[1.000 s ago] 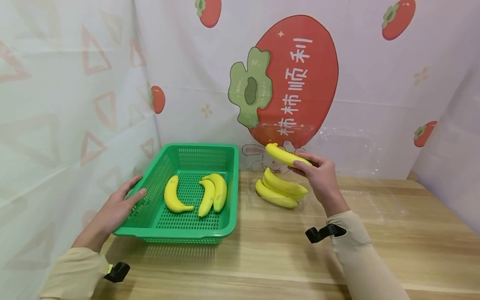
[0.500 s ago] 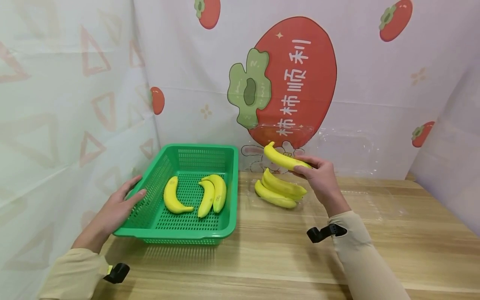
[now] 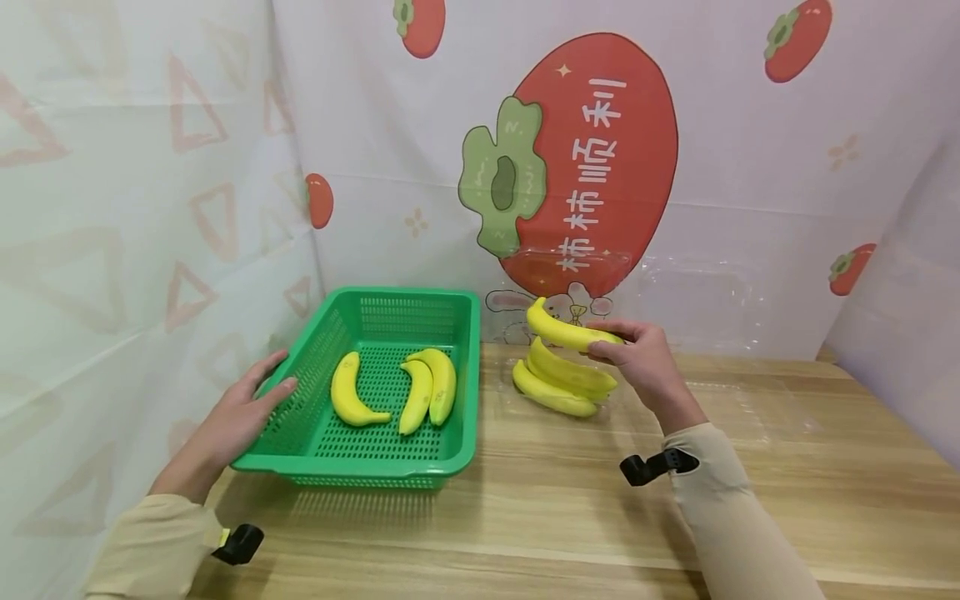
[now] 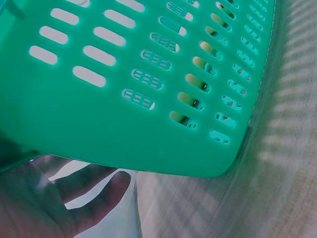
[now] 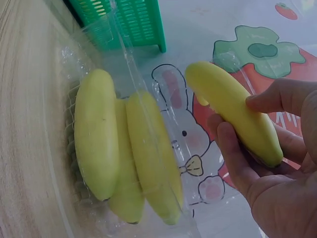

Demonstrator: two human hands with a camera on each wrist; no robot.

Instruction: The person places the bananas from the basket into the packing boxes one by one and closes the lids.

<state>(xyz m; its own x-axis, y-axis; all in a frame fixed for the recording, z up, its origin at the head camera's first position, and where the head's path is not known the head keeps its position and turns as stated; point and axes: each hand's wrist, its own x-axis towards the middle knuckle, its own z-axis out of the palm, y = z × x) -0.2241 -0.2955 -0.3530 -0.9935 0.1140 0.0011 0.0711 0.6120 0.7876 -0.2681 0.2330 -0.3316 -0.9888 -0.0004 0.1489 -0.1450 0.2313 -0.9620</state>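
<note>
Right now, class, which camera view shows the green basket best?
The head view: it shows the green basket almost whole, with three bananas inside. The left wrist view shows only part of its slotted side, close up; the right wrist view, just a cropped piece.

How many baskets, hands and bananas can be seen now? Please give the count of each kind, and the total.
Basket: 1
Left hand and right hand: 2
Bananas: 7 (3 in the basket, 3 in the clear box by the right wrist view, 1 in the right hand)
Total: 10
</note>
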